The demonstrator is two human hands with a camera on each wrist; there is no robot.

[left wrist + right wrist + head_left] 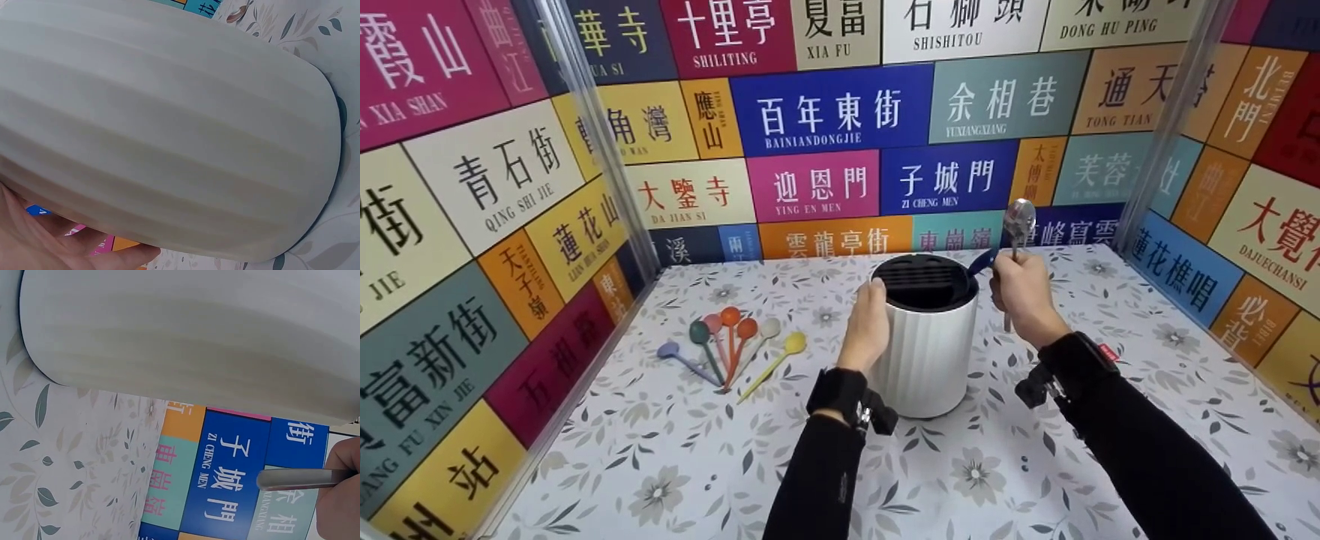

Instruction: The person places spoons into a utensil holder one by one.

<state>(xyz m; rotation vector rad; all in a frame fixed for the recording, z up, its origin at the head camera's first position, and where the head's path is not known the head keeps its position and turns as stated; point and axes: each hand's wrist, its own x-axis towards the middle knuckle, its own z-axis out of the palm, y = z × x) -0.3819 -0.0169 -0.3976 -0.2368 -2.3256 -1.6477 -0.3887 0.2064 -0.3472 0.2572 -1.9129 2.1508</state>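
A white, ribbed utensil holder [926,360] with a black slotted top [919,281] stands upright on the table. My left hand [868,326] holds its left side near the rim; in the left wrist view, fingers lie along the ribbed wall [169,124]. At the right of the rim, my right hand [1026,292] grips metal spoons [1020,217], bowls up, and a handle end [298,479] sticks out below the fist. A dark blue utensil [982,262] runs from this hand to the holder's opening; its lower part is hidden inside. How many spoons I hold, I cannot tell.
Left of the holder, several coloured spoons lie fanned out, among them a green spoon [700,331], a blue spoon [668,349] and a yellow spoon [795,343]. Sign-printed walls [832,112] enclose the flower-patterned table [660,465] at the back and sides.
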